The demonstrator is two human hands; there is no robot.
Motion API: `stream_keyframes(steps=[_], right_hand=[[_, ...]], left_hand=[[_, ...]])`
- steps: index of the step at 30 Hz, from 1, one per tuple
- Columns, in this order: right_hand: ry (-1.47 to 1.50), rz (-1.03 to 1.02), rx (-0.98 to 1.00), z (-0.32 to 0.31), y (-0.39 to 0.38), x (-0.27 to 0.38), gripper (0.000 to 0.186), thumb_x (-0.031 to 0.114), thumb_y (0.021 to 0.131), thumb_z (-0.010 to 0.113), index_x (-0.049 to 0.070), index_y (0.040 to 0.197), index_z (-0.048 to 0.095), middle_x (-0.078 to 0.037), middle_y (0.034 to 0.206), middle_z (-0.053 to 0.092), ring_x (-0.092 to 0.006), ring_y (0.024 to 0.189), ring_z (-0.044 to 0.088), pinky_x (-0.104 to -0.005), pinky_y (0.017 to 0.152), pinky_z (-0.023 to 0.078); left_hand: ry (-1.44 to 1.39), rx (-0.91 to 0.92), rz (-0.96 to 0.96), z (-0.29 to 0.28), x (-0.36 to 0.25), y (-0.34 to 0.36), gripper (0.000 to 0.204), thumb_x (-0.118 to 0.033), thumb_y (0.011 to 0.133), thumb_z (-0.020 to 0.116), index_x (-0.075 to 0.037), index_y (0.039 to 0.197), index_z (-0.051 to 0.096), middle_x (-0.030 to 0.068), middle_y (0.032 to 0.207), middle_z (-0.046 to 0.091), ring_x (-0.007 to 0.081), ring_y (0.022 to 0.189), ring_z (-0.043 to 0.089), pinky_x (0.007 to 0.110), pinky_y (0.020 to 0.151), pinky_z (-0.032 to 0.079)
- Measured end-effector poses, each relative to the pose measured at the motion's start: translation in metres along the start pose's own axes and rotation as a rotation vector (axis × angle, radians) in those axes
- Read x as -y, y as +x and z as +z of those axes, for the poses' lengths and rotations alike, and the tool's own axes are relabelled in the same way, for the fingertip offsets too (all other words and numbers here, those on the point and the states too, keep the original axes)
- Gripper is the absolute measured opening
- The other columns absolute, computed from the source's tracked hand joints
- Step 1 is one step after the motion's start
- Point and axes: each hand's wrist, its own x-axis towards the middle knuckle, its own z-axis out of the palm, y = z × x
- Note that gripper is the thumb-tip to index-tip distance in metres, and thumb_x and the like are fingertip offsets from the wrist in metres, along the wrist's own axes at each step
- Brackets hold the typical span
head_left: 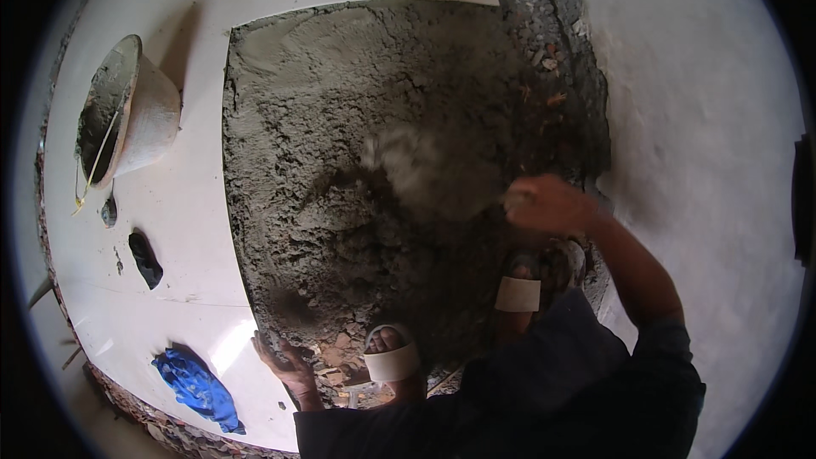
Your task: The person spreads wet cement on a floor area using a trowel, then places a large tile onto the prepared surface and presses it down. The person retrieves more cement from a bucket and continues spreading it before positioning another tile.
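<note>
Wet grey mortar (289, 110) is spread in a rectangular gap between white floor tiles and a wall. My right hand (548, 204) is closed round the handle of a trowel (442, 174), whose blade is smeared by motion over the middle of the mortar. The handle is mostly hidden in my fingers. At the lower left of the gap, my left hand (289, 365) rests by the tile edge with its fingers spread, holding nothing. The mortar near my feet is darker and rougher, with broken rubble (340, 353) showing beside my left hand.
A mortar-stained bucket (153, 123) with a cord handle stands on the white tiles (195, 246) at left. Below it lie a dark object (145, 259) and a crumpled blue cloth (200, 387). My sandalled feet (393, 361) are in the gap. A pale wall (697, 119) rises at right.
</note>
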Motion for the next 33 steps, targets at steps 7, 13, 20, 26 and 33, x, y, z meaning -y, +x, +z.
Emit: stream_keyframes(steps=[7, 13, 20, 26, 33], right_hand=[[-0.727, 0.144, -0.858, -0.048, 0.084, -0.038, 0.034, 0.03, 0.082, 0.06, 0.001, 0.101, 0.055, -0.021, 0.085, 0.063, -0.0381, 0.082, 0.063, -0.0463, 0.07, 0.05], [-0.041, 0.398, -0.774, -0.062, 0.094, -0.058, 0.04, 0.033, 0.088, 0.058, 0.001, 0.112, 0.052, -0.013, 0.084, 0.058, -0.0308, 0.071, 0.062, -0.0374, 0.059, 0.052], [0.667, 0.33, -0.629, -0.019, 0.221, -0.016, 0.047, 0.034, 0.09, 0.058, -0.003, 0.117, 0.048, -0.016, 0.1, 0.051, -0.0242, 0.08, 0.059, -0.0377, 0.061, 0.057], [-0.049, 0.228, -0.313, -0.009, 0.274, 0.039, 0.043, 0.034, 0.094, 0.045, -0.002, 0.117, 0.049, -0.021, 0.11, 0.058, -0.0321, 0.094, 0.063, -0.0442, 0.076, 0.053], [-0.596, 0.421, -0.346, -0.085, 0.193, -0.024, 0.046, 0.033, 0.092, 0.037, 0.0, 0.12, 0.05, -0.023, 0.115, 0.06, -0.0398, 0.106, 0.058, -0.0487, 0.091, 0.045]], left_hand=[[-0.083, -0.006, -0.044, 0.009, -0.002, 0.021, 0.052, -0.03, 0.099, 0.044, 0.004, 0.137, 0.035, 0.0231, 0.143, 0.034, 0.0361, 0.136, 0.028, 0.047, 0.111, 0.023], [-0.064, 0.0, -0.028, 0.011, -0.001, 0.021, 0.051, -0.031, 0.099, 0.043, 0.004, 0.136, 0.037, 0.0213, 0.142, 0.037, 0.036, 0.136, 0.028, 0.049, 0.111, 0.023], [-0.042, -0.005, -0.026, 0.013, -0.004, 0.021, 0.051, -0.03, 0.099, 0.044, 0.003, 0.136, 0.037, 0.0234, 0.141, 0.036, 0.0369, 0.134, 0.03, 0.049, 0.11, 0.024], [-0.069, 0.044, -0.076, 0.024, -0.021, 0.022, 0.051, -0.028, 0.098, 0.045, 0.004, 0.136, 0.036, 0.0242, 0.138, 0.04, 0.0369, 0.132, 0.034, 0.048, 0.109, 0.026], [-0.076, 0.032, -0.086, 0.03, -0.026, 0.024, 0.05, -0.028, 0.098, 0.046, 0.006, 0.135, 0.038, 0.024, 0.138, 0.042, 0.0363, 0.132, 0.035, 0.046, 0.11, 0.026]])
